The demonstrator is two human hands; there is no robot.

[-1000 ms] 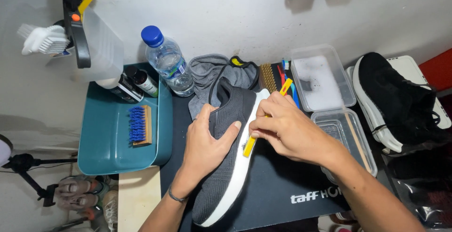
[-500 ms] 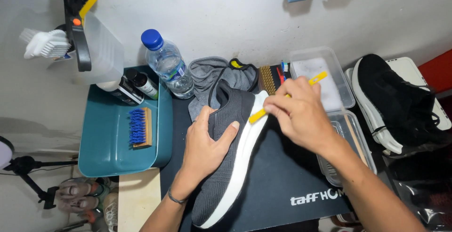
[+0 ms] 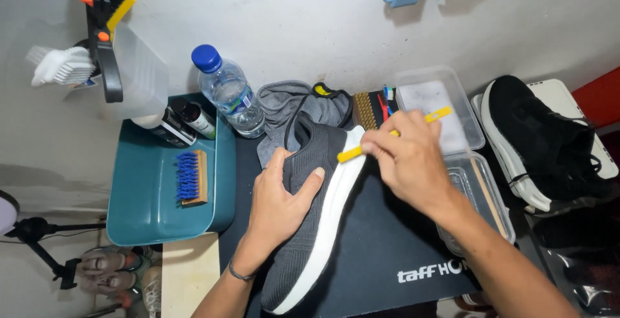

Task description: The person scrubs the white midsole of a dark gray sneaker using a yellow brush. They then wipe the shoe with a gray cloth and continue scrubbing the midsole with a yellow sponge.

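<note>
Left hand (image 3: 279, 203) pressed open, steadying grey knit sneaker (image 3: 309, 215); right hand (image 3: 410, 160) gripping yellow-handled brush (image 3: 387, 136) at white midsole; best kept firm, strokes short.

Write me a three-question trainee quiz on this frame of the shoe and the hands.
1. True or false: the left hand rests on the grey shoe.
2. What does the right hand hold? A) water bottle B) yellow-handled brush C) black shoe
3. Fill in: the blue-bristled brush lies in the teal ____.

Key
1. True: it presses the knit upper.
2. B: its tip meets the white sole near the heel.
3. Tray.
</note>
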